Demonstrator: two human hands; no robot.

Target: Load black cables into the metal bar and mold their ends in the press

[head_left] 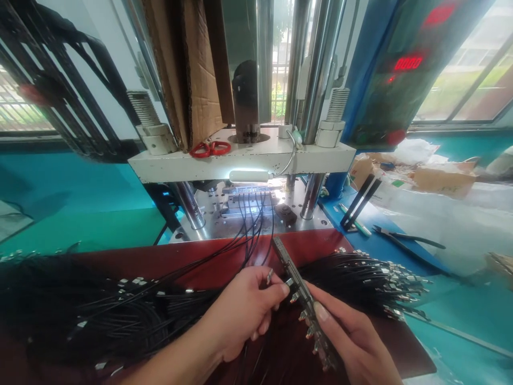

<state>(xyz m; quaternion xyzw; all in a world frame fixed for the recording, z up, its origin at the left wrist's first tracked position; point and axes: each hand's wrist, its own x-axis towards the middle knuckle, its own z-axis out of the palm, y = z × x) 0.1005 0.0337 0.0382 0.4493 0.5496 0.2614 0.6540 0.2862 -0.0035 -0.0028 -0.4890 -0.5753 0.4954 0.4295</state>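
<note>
Right hand [352,329] clamped on the bar [282,255], left hand [246,305] pinching a plug [289,282] beside it, I had other plugs [309,332] along its near part, its far end bare.

Upper centre I have the press plate [248,162], scissors [201,150] on top, the lamp [249,176] at its front edge. Beneath sits the fixture [240,205], cables [248,233] trailing forward. Lower centre, a bar [297,279] lies between my left hand [250,310] and my right hand [350,331]; pliers [401,236] lie mid-right.
</note>
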